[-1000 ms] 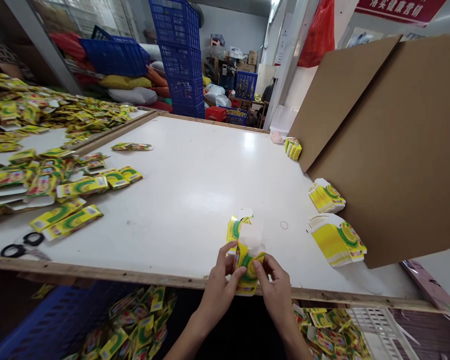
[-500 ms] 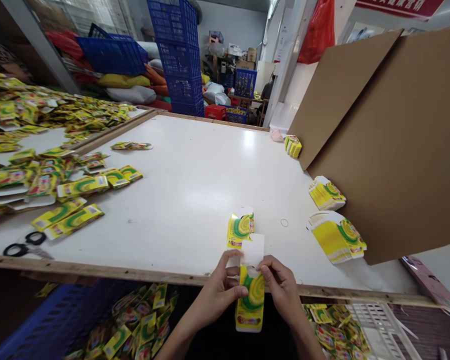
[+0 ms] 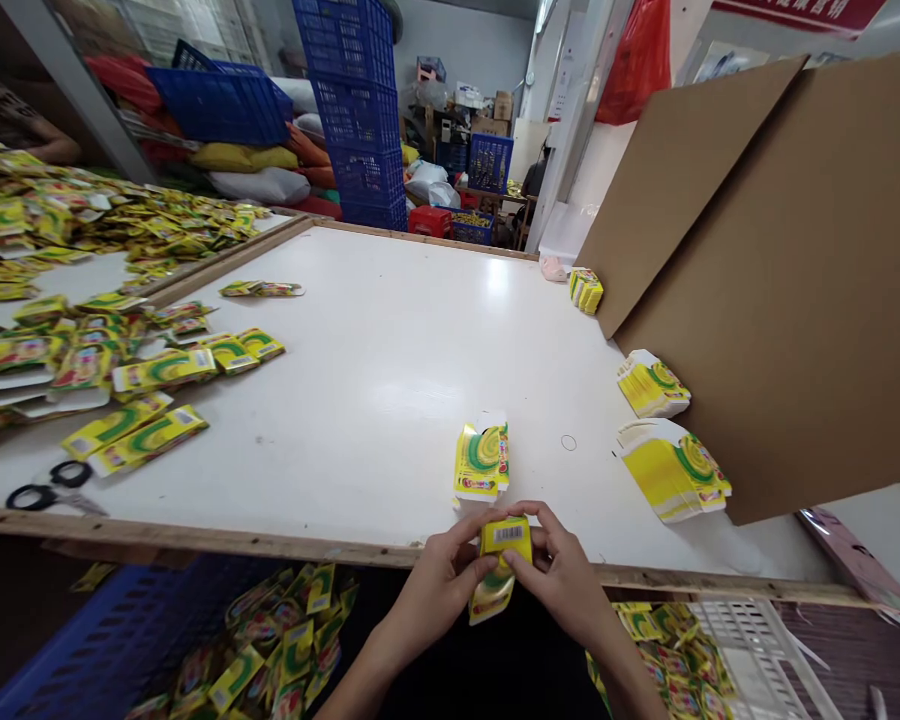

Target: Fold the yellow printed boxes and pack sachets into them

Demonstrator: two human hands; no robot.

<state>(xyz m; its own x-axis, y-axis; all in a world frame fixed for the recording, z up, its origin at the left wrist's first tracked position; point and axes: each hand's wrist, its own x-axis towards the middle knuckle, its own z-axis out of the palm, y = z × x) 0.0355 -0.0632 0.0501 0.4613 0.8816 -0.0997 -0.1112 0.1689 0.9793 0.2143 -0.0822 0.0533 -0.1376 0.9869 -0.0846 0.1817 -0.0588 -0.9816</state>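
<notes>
Between my hands, at the near edge of the white table (image 3: 360, 420), is a small yellow and green carton (image 3: 507, 545) with a barcode panel facing up. My left hand (image 3: 454, 570) grips its left side, thumb on the front. On the right side, my right hand (image 3: 559, 570) pinches it, its thumb pressing just under the barcode panel. Just beyond my fingers, a small stack of yellow flat cartons (image 3: 482, 458) lies on the table. Larger stacks of flat cartons (image 3: 675, 470) lean near the cardboard on the right.
Black-handled scissors (image 3: 56, 487) lie at the left front edge, near scattered cartons (image 3: 150, 440). Brown cardboard sheets (image 3: 795, 300) stand on the right. Below the table edge are a blue crate (image 3: 112, 640) and a white basket (image 3: 757, 650). Blue crates (image 3: 356, 110) are stacked behind; a person's arm (image 3: 52, 140) shows far left.
The carton's white top flap stood up before; now it is folded over and the barcode panel shows. Both hands have come closer together around the carton's top.
</notes>
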